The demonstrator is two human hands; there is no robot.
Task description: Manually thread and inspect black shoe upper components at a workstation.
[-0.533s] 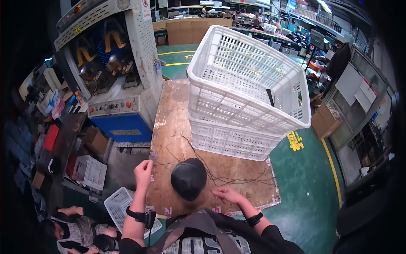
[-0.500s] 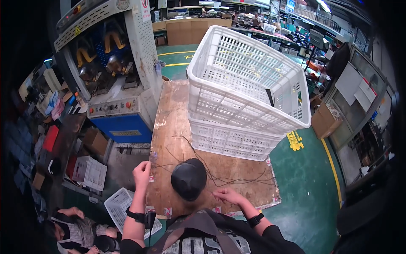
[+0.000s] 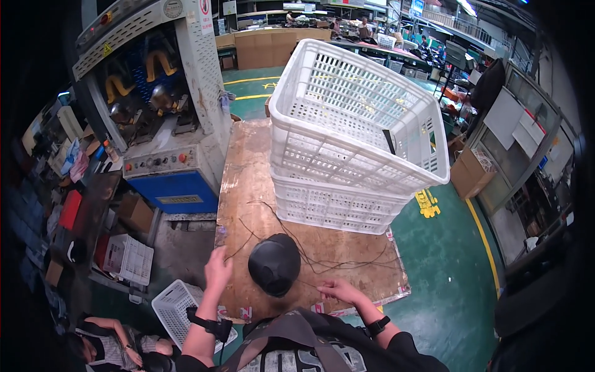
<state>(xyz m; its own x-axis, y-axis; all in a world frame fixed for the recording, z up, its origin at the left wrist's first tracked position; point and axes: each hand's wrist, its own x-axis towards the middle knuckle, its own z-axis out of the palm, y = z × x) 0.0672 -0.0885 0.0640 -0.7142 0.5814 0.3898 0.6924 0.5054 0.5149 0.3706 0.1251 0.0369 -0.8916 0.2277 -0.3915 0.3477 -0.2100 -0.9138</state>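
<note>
A smooth black rounded piece [image 3: 274, 265], its exact kind unclear, lies near the front of a worn wooden tabletop [image 3: 245, 170]. Thin dark cords [image 3: 347, 265] spread across the board around and behind it. Left of the black piece is my left hand [image 3: 218, 270], fingers closed where a cord meets them. My right hand [image 3: 339, 290] is low on the other side, thumb and fingers pinching the end of a thin cord that runs toward the black piece. Neither hand touches the black piece.
Two stacked white perforated crates [image 3: 347, 155] fill the table's far right. A press machine [image 3: 167, 155] with a blue lower panel stands left. Lower left, a person [image 3: 114, 344] sits beside a white basket [image 3: 180, 310]. A cardboard box [image 3: 472, 173] stands right.
My left hand has dropped lower and turned, the cord beside it shifting too. My right hand stays near its place, still pinching. The whole view has shifted slightly.
</note>
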